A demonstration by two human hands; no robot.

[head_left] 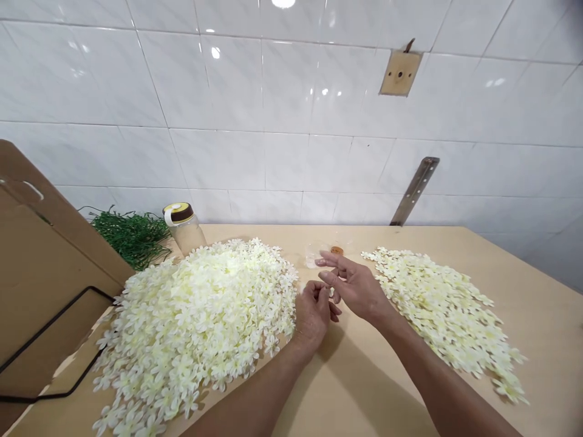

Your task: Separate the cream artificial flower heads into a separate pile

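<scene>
My left hand (313, 312) is closed in a pinch above the table, between two heaps of artificial flowers. At its fingertips a small white artificial flower (331, 292) shows, partly covered by the fingers. Close beside it on the right, my right hand (357, 288) has its fingers stretched out, and its lower fingers are near that flower. Left of my hands lies a large heap of white artificial flowers (204, 309). A flatter, spread-out pile of similar flowers (441, 303) is to the right, beyond my right forearm.
A clear bottle with a brown and yellow lid (187, 233) stands behind the large heap. Green plastic stems (130, 233) lie beside a cardboard box (54, 255) and a black metal frame (57, 331). Behind my hands are a small orange-brown piece (337, 250) and clear plastic (312, 255).
</scene>
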